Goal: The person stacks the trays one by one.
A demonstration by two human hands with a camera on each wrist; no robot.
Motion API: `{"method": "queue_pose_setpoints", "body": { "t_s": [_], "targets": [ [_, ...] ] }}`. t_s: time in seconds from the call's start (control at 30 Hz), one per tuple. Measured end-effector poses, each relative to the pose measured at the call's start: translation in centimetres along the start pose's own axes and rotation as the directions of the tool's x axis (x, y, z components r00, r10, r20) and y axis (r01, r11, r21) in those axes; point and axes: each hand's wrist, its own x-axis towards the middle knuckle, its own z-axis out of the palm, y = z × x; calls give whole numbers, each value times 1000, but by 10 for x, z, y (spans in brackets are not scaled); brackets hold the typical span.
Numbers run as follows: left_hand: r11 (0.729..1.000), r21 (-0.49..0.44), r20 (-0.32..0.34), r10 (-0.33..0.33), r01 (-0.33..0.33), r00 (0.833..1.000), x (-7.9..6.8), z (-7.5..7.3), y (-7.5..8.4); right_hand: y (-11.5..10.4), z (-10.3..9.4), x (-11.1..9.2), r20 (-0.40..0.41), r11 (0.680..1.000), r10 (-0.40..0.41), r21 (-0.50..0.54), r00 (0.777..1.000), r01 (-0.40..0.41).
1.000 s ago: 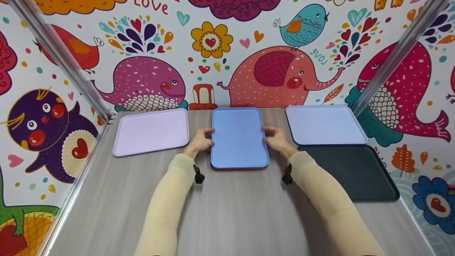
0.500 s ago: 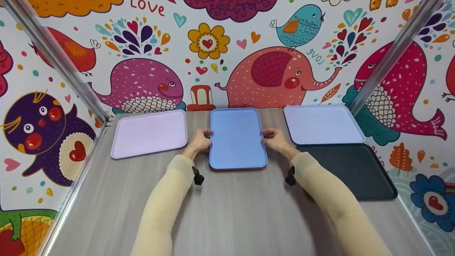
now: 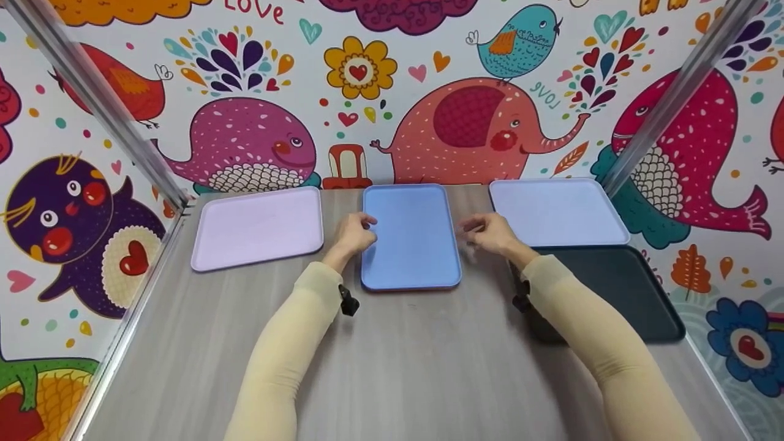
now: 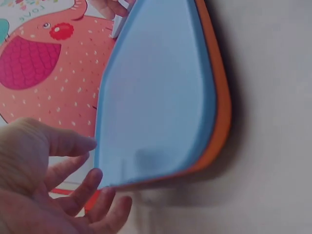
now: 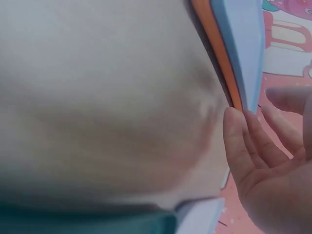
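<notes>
Tray (image 3: pixel 413 239), blue – btwn LH (image 3: pixel 355 233), RH (image 3: pixel 493 234)

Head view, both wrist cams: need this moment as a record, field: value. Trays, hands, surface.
middle: blue tray on top of an orange tray
left: pale pink tray
right: pale blue tray, with a dark tray on its near side; overlap unclear
left hand: at blue tray's left edge, fingers loosely bent, gripping nothing; contact unclear
right hand: off blue tray's right edge, gripping nothing
surface: grey table
</notes>
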Motion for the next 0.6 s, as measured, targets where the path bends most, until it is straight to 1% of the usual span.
{"method": "queue_pose_setpoints", "body": {
  "t_s": [0.07, 0.1, 0.17, 0.27, 0.3, 0.37, 0.4, 0.43, 0.53, 0.57, 0.6],
  "targets": [
    [1000, 8, -21, 6, -6, 1000, -2, 2, 4, 1, -6, -2, 6, 999, -32, -20, 999, 32],
    [1000, 7, -15, 6, -6, 1000, -6, 1, 9, 2, -9, -3, 12, 999, -39, -23, 999, 39],
    [1000, -3, -31, 17, -17, 999, -13, 1, 18, 4, -16, -6, 26, 998, -49, -26, 998, 50],
    [999, -54, 3, 2, -2, 1000, -38, -11, 47, 7, -27, -12, 40, 997, -57, -45, 998, 59],
    [998, -64, 25, -6, 7, 1000, -46, -16, 57, 8, -31, -14, 41, 997, -55, -52, 998, 57],
    [998, -70, 29, -8, 10, 1000, -53, -18, 66, 10, -39, -17, 43, 997, -50, -64, 998, 53],
    [997, -70, 47, -9, 13, 999, -53, -19, 70, 11, -43, -19, 46, 996, -47, -70, 998, 50],
    [998, -67, 38, 2, 1, 999, -47, -13, 65, 12, -47, -21, 47, 996, -45, -74, 998, 49],
    [995, -73, 9, 74, -73, 997, -26, 10, 49, 15, -60, -25, 47, 995, -33, -96, 998, 38],
    [994, -76, 15, 81, -80, 997, -27, 11, 53, 17, -64, -26, 43, 993, -34, -107, 998, 38],
    [993, -89, 35, 84, -80, 996, -34, 8, 62, 18, -68, -27, 40, 992, -36, -118, 999, 40]
  ]
}}
